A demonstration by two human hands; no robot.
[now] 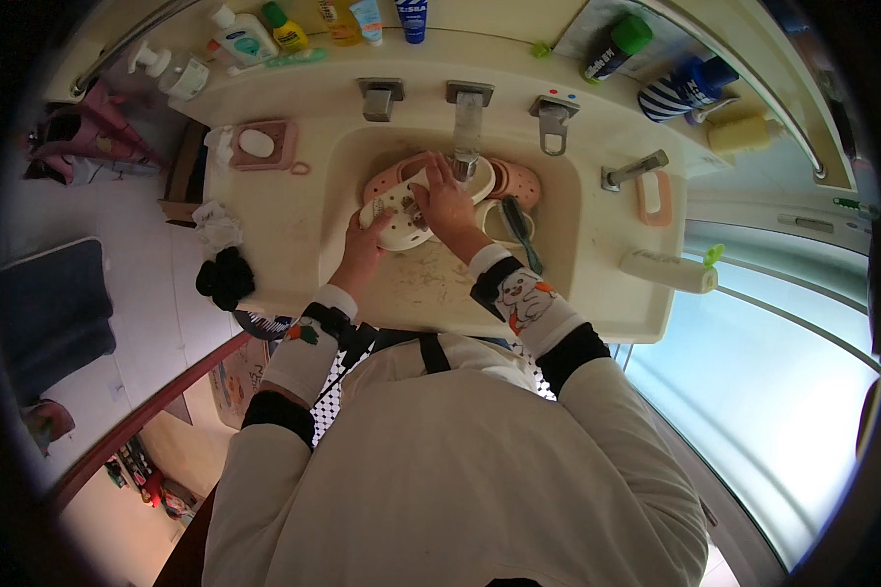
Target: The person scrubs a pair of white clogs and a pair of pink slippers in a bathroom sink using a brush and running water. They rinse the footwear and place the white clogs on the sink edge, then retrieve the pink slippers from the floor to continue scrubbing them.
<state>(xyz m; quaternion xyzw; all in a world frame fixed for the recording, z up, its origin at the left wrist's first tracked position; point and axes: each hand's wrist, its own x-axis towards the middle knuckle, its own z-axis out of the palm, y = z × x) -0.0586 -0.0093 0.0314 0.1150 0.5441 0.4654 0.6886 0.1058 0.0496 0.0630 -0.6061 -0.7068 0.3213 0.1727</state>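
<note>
A white foam clog [405,233] with holes and small charms on its toe tilts under the faucet [468,121] in the sink basin [565,249]. My left hand [363,246] grips its toe end, the thumb on top. My right hand [446,209] lies flat across the upper of the clog, fingers stretched towards the faucet mouth and thumb apart. Behind them sit pink clogs [520,182], partly hidden. To the right of my right hand, a scrub brush [516,224] with a teal handle leans over another white clog [492,220]. Dark grime spots the basin floor.
A pink soap dish [286,147] stands left on the counter, near a black scrunchie [225,279]. At right are a small spout [635,171], an orange soap dish [655,198] and a lying white bottle [668,270]. Several bottles, including a shaving can [617,48], line the back ledge.
</note>
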